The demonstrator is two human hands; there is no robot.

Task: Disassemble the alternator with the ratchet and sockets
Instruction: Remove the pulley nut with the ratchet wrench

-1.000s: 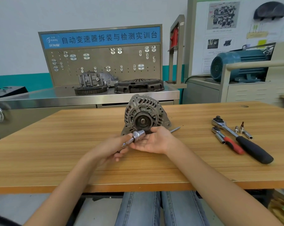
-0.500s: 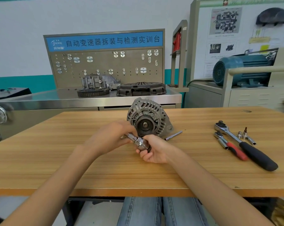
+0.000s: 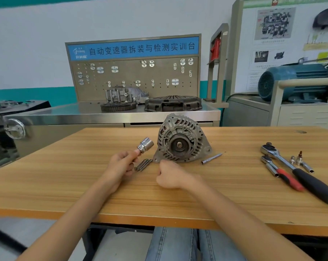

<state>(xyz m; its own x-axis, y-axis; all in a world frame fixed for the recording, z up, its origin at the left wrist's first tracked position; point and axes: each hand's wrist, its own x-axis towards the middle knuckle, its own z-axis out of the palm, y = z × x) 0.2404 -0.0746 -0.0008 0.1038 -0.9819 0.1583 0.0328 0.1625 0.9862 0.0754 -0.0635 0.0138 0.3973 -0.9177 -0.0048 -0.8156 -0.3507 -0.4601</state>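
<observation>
Currently left hand fingers curl round a chrome tool stem, shiny silver socket sticking up past the thumb tip. Right hand curled into a loose fist on the table, holding nothing visible. Thin dark bolts lie between the hands, at 6 o'clock of the socket. Grey ribbed cast-metal alternator stands upright mid-table, pulley face toward camera, at 3 o'clock of the socket, just beside it. Slim silver extension bar at its 4 o'clock. Black-handled chrome ratchet, red-handled smaller ratchet and small loose sockets well apart at 3 o'clock. Wood-grain tabletop. Behind: steel bench, pegboard with blue sign, teal motor.
</observation>
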